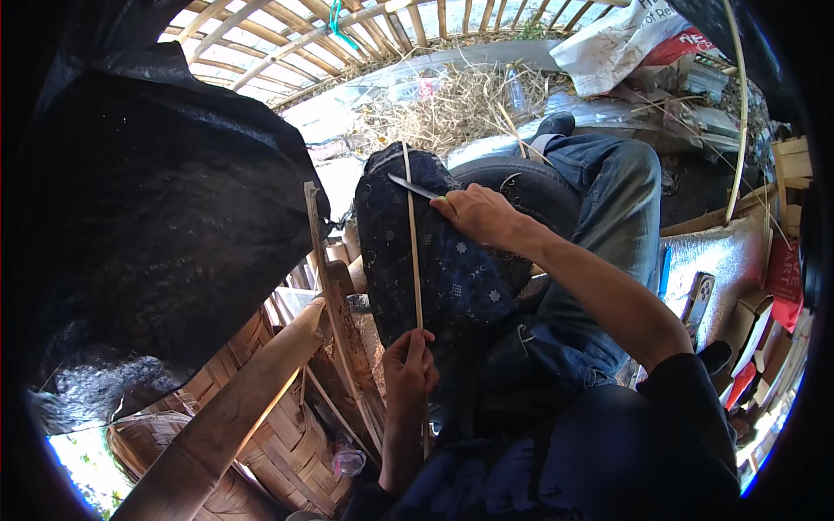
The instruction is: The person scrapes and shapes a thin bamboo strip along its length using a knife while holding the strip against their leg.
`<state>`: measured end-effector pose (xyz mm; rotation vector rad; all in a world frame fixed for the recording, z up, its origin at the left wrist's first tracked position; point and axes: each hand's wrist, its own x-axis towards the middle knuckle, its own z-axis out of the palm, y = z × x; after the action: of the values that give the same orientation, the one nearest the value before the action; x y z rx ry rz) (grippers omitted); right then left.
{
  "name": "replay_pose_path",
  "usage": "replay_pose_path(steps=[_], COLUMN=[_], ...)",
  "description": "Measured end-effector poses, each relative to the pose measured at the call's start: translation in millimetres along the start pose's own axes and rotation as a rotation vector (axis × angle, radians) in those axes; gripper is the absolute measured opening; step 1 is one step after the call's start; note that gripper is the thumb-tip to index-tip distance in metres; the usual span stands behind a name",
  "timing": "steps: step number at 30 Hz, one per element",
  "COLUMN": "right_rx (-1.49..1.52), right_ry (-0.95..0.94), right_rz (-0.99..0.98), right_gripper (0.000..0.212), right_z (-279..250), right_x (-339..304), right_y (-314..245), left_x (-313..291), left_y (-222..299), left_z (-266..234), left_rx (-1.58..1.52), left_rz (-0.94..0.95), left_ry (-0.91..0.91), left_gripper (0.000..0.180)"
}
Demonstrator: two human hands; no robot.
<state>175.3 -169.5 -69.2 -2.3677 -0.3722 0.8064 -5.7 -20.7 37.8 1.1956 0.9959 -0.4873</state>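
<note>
My left hand [411, 365] is closed around the lower part of a thin, pale bamboo strip [413, 252]. The strip runs away from me over a dark blue patterned cloth [460, 269] draped across my left leg. In my right hand [486, 214] I grip a knife [412, 186], its handle mostly covered by my fingers. The blade points left and lies across the strip near its far end. Whether the edge bites into the strip, I cannot tell.
A tire [521, 187] lies beyond the cloth, with a heap of shavings [452, 104] behind it. Black sheeting [174, 208] hangs at left above a bamboo pole [226, 408] and woven panel [291, 434]. A phone [698, 298] and cardboard boxes [747, 334] are at right.
</note>
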Motion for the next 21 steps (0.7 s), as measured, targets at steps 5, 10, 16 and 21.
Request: replay_pose_path(steps=[5, 10, 16, 21], right_rx=[0.093, 0.091, 0.194, 0.049], right_ry=[-0.122, 0.044, 0.208, 0.089], right_rz=[0.029, 0.019, -0.192, -0.08], right_gripper=[0.061, 0.061, 0.045, 0.057], right_z=[3, 0, -8, -1], right_x=[32, 72, 33, -19], right_y=[1, 18, 11, 9], left_x=[-37, -59, -7, 9], left_y=[6, 10, 0, -5], left_z=[-6, -11, -3, -4], left_rx=[0.011, 0.032, -0.339, -0.787], left_rz=[-0.019, -0.018, -0.142, -0.293], left_ry=[0.058, 0.043, -0.095, -0.295], left_gripper=[0.023, 0.023, 0.017, 0.012])
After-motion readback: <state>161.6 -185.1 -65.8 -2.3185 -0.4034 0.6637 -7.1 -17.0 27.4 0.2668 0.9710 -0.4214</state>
